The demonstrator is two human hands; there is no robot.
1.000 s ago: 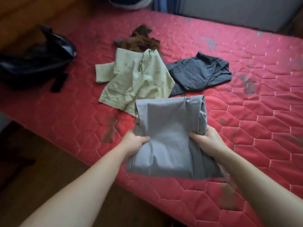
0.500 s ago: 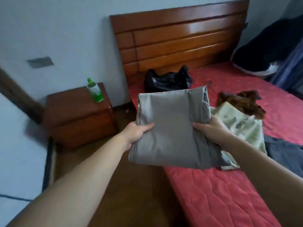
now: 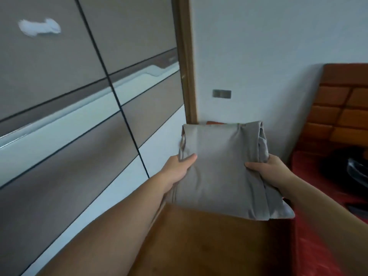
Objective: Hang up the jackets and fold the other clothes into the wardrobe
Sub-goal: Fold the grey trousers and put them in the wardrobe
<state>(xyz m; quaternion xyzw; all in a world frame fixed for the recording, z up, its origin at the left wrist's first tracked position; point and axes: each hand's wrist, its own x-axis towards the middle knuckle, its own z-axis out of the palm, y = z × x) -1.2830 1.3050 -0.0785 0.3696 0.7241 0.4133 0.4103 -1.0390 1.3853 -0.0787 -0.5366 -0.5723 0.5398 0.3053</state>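
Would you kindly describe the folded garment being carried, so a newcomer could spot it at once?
Start at the big grey-and-white panelled wardrobe on the left. Just right of its edge, mid-picture, the left hand and right hand grip the folded garment between them. It is a plain pale-grey rectangle, unlike the shiny black bag on the red bed.

Folded garment [image 3: 219, 172] in L grip [image 3: 177, 170], R grip [image 3: 273, 169]

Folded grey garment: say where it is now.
Head view, right of centre: the folded grey garment is gripped between the left hand and right hand above the floor, wardrobe doors on its left, red bed on its right.
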